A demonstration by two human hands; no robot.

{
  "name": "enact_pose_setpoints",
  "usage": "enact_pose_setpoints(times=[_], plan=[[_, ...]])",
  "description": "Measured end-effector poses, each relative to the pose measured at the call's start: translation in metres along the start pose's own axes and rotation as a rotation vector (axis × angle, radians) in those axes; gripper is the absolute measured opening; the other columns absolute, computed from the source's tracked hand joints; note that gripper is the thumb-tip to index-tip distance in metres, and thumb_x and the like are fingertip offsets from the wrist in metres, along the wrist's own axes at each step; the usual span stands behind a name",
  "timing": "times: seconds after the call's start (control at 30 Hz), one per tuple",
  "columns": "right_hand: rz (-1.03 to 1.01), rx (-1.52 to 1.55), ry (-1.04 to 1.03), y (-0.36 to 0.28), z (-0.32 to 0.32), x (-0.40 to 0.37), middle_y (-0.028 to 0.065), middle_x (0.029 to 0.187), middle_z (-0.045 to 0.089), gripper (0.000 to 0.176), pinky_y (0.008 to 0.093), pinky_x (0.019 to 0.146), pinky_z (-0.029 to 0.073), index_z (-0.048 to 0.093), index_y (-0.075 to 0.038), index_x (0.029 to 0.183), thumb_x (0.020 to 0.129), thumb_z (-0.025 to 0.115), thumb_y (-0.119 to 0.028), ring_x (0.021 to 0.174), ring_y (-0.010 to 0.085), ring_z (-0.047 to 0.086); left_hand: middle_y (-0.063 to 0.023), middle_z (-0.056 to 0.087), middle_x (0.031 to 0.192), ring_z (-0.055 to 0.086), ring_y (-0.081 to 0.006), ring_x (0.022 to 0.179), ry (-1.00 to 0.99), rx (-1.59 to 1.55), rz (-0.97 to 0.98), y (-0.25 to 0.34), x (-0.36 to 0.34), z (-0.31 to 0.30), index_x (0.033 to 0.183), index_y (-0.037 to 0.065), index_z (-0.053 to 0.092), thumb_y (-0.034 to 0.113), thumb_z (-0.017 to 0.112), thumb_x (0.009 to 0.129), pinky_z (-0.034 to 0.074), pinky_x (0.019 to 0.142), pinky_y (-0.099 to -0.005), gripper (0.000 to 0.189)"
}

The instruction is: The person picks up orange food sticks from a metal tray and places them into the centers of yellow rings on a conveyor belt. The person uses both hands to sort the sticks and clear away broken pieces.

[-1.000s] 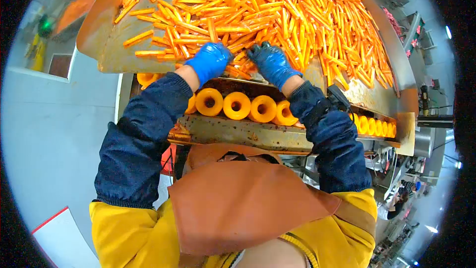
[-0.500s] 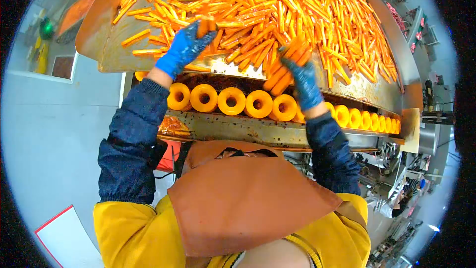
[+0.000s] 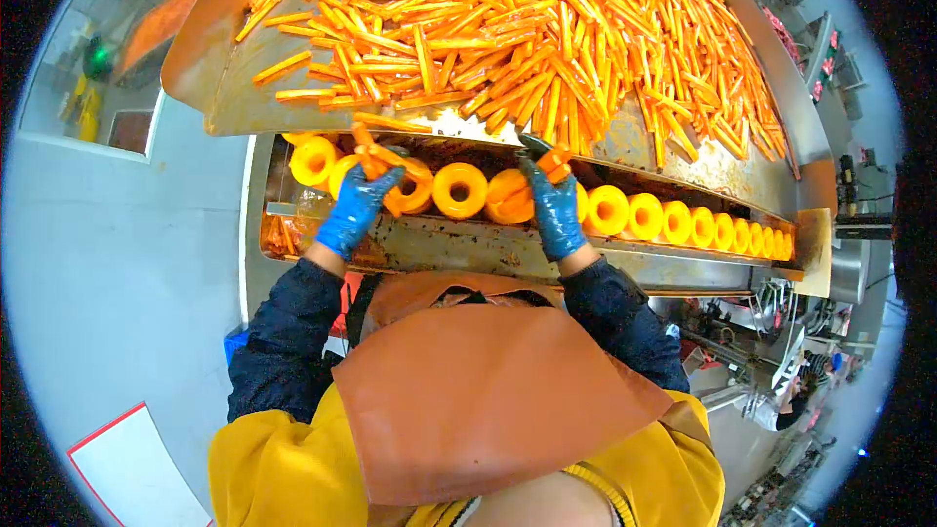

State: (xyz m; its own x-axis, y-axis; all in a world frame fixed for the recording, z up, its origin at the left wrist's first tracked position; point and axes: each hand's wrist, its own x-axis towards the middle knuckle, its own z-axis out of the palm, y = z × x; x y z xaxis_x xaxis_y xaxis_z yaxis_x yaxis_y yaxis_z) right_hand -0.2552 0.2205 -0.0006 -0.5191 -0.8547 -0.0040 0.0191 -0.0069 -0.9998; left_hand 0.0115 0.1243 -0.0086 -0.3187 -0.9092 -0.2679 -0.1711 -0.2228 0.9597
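Note:
My left hand [image 3: 359, 207], in a wet blue glove, is closed around a few orange sticks [image 3: 367, 148] over the row of yellow-orange round cups [image 3: 459, 190]. To the right, my right hand [image 3: 554, 203], also gloved in blue, holds orange sticks [image 3: 553, 164] between thumb and fingers above the same row. One cup between my hands, near the right one, has orange pieces in its opening. Just beyond the cups lies a large pile of orange sticks [image 3: 586, 49] on a metal tray [image 3: 229, 88].
A metal ledge [image 3: 459, 246] runs along the near side of the cups. More orange pieces [image 3: 281, 236] lie at its left end. A tan board [image 3: 812, 249] stands at the right end. Machinery parts are at the right.
Both hands have come down from the pile to the cups and nearer each other, still with sticks in them. The cups have shifted along the row.

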Motion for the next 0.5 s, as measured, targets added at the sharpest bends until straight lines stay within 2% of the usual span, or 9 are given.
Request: enact_pose_setpoints(times=[0.07, 0.1, 0.17, 0.27, 0.33, 0.37, 0.4, 0.47, 0.5], plan=[[0.056, 0.031, -0.08, 0.009, 0.01, -0.001, 0.0005, 0.074, 0.06, 0.014, 0.0285, 0.058, 0.044, 0.06, -0.004, 0.084, 0.081, 0.068, -0.014, 0.066, 0.0097, 0.053, -0.0031, 0.063, 0.084, 0.057, -0.0115, 0.073, -0.12, 0.169, -0.06, -0.001, 0.0, 0.004, 0.101, 0.001, 0.061, 0.018, 0.068, 0.082, 0.049, 0.066, -0.028, 0.026], [0.083, 0.021, -0.108, 0.026, 0.01, 0.001, 0.0007, 0.074, 0.06, 0.013, 0.0287, 0.058, 0.045, 0.06, -0.003, 0.085, 0.08, 0.067, -0.014, 0.067, 0.01, 0.053, -0.0038, 0.063, 0.082, 0.056, -0.0111, 0.07, -0.116, 0.235, -0.069, -0.001, -0.002, 0.007, 0.099, 0.001, 0.06, 0.019, 0.067, 0.083, 0.048, 0.063, -0.0286, 0.026], [0.111, 0.01, -0.144, 0.036, 0.011, 0.002, 0.0009, 0.075, 0.06, 0.013, 0.029, 0.059, 0.045, 0.06, -0.003, 0.085, 0.08, 0.067, -0.014, 0.068, 0.0103, 0.054, -0.0033, 0.063, 0.082, 0.056, -0.0109, 0.071, -0.108, 0.188, -0.071, 0.0, -0.006, 0.004, 0.102, 0.001, 0.06, 0.019, 0.066, 0.083, 0.048, 0.064, -0.0282, 0.026], [0.232, -0.109, -0.238, 0.019, 0.015, -0.004, 0.0006, 0.075, 0.06, 0.011, 0.0288, 0.059, 0.045, 0.06, -0.003, 0.085, 0.081, 0.064, -0.013, 0.067, 0.0105, 0.054, -0.0022, 0.062, 0.085, 0.055, -0.0101, 0.073, -0.116, 0.105, -0.074, 0.012, -0.015, 0.0, 0.111, 0.004, 0.06, 0.017, 0.063, 0.085, 0.048, 0.066, -0.0272, 0.029], [0.251, -0.087, -0.259, 0.021, 0.016, -0.003, 0.0006, 0.075, 0.06, 0.01, 0.0287, 0.059, 0.045, 0.06, -0.004, 0.085, 0.083, 0.061, -0.014, 0.067, 0.0107, 0.053, -0.0009, 0.061, 0.086, 0.054, -0.0101, 0.074, -0.078, 0.03, 0.058, 0.008, -0.013, -0.002, 0.115, 0.006, 0.059, 0.015, 0.062, 0.086, 0.048, 0.067, -0.0266, 0.031], [0.319, -0.14, -0.288, 0.02, 0.015, -0.003, 0.0007, 0.074, 0.06, 0.011, 0.0292, 0.06, 0.045, 0.061, -0.004, 0.087, 0.084, 0.059, -0.014, 0.067, 0.0106, 0.053, -0.0009, 0.061, 0.086, 0.054, -0.0101, 0.074, -0.073, 0.028, 0.056, 0.006, -0.012, -0.001, 0.115, 0.006, 0.059, 0.015, 0.062, 0.086, 0.048, 0.067, -0.0266, 0.031], [0.32, -0.142, -0.294, 0.01, 0.018, -0.004, 0.0007, 0.074, 0.06, 0.011, 0.0292, 0.06, 0.045, 0.061, -0.004, 0.087, 0.084, 0.059, -0.014, 0.067, 0.0106, 0.053, -0.0017, 0.061, 0.086, 0.054, -0.0104, 0.073, -0.067, 0.024, 0.055, 0.003, -0.009, 0.001, 0.115, 0.005, 0.059, 0.016, 0.063, 0.085, 0.048, 0.067, -0.0269, 0.032], [0.087, -0.364, -0.586, -0.019, 0.024, -0.007, 0.0053, 0.08, 0.064, 0.017, 0.0302, 0.065, 0.048, 0.062, -0.004, 0.097, 0.084, 0.059, -0.014, 0.071, 0.0145, 0.059, -0.0026, 0.062, 0.086, 0.054, -0.0108, 0.073, -0.057, 0.017, 0.052, -0.008, -0.003, 0.0, 0.115, 0.005, 0.059, 0.017, 0.064, 0.085, 0.048, 0.067, -0.0271, 0.033], [0.12, -0.49, -0.536, -0.031, 0.028, -0.011, 0.0105, 0.087, 0.066, 0.025, 0.0316, 0.07, 0.049, 0.062, -0.006, 0.108, 0.084, 0.058, -0.013, 0.077, 0.0195, 0.063, -0.0037, 0.062, 0.085, 0.054, -0.0111, 0.073, -0.039, 0.049, 0.043, -0.012, 0.0, 0.0, 0.113, 0.005, 0.06, 0.018, 0.064, 0.084, 0.048, 0.066, -0.0275, 0.032]])
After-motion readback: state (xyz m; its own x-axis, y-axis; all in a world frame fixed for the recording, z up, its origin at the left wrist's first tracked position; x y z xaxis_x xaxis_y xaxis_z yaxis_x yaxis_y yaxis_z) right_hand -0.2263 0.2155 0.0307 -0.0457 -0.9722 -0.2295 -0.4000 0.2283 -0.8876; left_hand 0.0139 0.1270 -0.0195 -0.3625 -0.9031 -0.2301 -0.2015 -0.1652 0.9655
